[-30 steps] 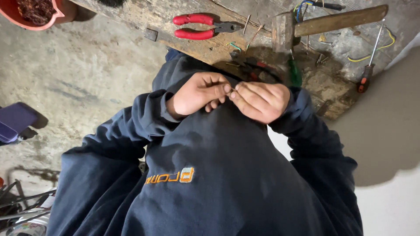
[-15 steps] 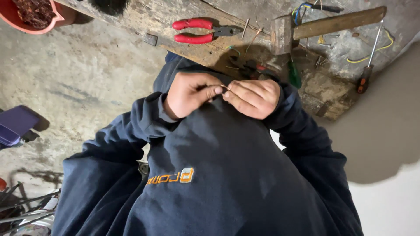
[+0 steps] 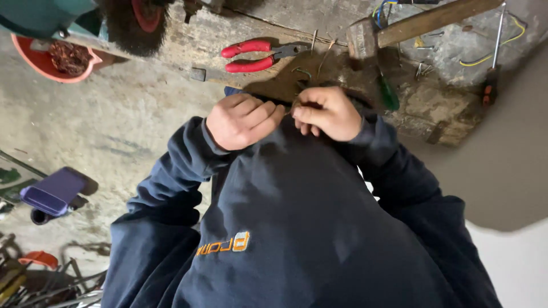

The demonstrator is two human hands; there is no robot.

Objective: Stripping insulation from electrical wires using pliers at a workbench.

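My left hand and my right hand meet knuckle to knuckle in front of my dark blue sweatshirt. Both have curled fingers and pinch a small thin metal piece between them; most of it is hidden by the fingertips. The hands hover at the near edge of a worn wooden board. Red-handled pliers lie on the board just beyond my left hand. A hammer with a wooden handle lies beyond my right hand, next to a green-handled screwdriver.
A red bowl of copper scraps sits at the upper left, with a black brush beside it. Loose nails, coloured wires and another screwdriver lie on the bench. A purple box and metal rods lie on the concrete floor.
Both hands have stayed pressed together and shifted slightly toward the board. The view has tilted, bringing more of the red bowl and the brush into sight.
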